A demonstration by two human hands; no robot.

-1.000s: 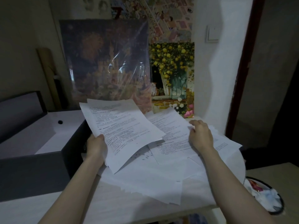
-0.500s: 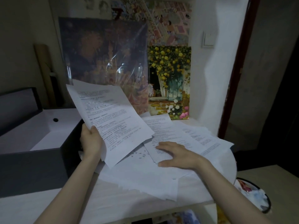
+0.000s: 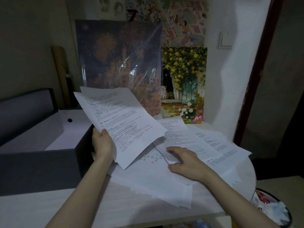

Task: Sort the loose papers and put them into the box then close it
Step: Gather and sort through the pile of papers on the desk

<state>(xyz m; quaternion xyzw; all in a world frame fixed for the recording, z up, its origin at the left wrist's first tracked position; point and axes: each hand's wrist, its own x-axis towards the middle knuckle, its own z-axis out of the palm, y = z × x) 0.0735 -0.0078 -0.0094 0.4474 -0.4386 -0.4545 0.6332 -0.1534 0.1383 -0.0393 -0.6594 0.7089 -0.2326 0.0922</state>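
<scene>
Sorting is under way. The left hand point(image 3: 102, 142) grips a few sheets point(image 3: 121, 124) raised at frame centre, beside the open box point(image 3: 41, 168) at left. The right hand point(image 3: 184, 163) lies flat with straight fingers on the loose papers point(image 3: 205, 145) spread right of centre. Next it likely must pinch a top sheet and add it to the held sheets.

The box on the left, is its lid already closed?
No, the box stands open, its white inside showing, while the left hand holds a sheaf of papers beside it.
</scene>
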